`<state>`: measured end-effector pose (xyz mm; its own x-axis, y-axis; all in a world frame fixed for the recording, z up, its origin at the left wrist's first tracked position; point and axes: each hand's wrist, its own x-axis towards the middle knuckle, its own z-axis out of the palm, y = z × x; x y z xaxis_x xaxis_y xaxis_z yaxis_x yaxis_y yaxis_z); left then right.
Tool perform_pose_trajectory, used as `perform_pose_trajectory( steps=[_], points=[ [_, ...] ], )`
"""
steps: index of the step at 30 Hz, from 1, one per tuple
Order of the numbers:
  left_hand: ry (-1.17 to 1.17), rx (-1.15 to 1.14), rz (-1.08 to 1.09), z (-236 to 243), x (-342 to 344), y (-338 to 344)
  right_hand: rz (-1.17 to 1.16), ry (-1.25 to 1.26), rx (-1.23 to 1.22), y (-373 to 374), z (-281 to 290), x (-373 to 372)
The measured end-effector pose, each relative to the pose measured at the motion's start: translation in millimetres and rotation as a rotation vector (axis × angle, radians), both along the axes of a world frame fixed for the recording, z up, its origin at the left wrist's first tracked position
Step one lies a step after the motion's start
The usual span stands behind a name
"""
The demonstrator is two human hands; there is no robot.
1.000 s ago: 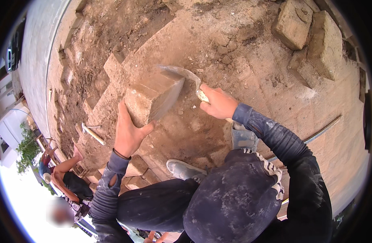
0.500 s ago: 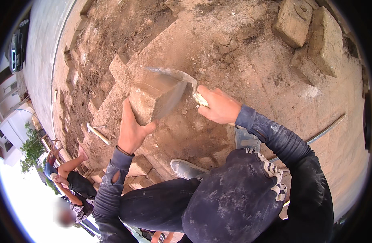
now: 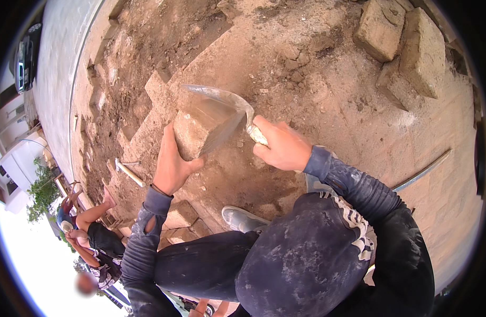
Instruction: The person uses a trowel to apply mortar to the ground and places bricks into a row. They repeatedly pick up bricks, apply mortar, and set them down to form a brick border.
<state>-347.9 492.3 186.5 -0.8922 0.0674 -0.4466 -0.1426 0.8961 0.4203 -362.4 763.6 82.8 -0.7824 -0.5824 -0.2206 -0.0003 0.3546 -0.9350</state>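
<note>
Gripping the paving block (image 3: 192, 132) at frame centre, your left hand (image 3: 171, 166) props it tilted; your right hand (image 3: 282, 148) clenches the trowel (image 3: 221, 108) against it. A hard scrape could knock it loose.

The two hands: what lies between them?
In the head view, the trowel blade rests against the stone block, between the left hand and the right hand.
</note>
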Motion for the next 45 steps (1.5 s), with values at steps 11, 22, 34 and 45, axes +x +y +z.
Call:
perform_pose_trajectory(
  steps=[11, 22, 34, 45],
  points=[
    [-0.044, -0.033, 0.036, 4.2, 0.0, 2.4, -0.034, -0.389, -0.011, 6.0, -22.5, 8.4],
    [0.09, -0.049, 0.019, 7.0, -14.9, 13.0, -0.026, -0.364, 0.059, -2.4, -7.6, -4.7],
    [0.099, -0.098, -0.141, 24.6, -21.3, 22.5, -0.043, -0.45, -0.054, -3.5, -16.6, 1.2],
    [0.153, 0.104, 0.531, -16.4, -37.3, -35.4, -0.33, -0.128, -0.076, -26.3, -24.7, 44.2]
  ],
)
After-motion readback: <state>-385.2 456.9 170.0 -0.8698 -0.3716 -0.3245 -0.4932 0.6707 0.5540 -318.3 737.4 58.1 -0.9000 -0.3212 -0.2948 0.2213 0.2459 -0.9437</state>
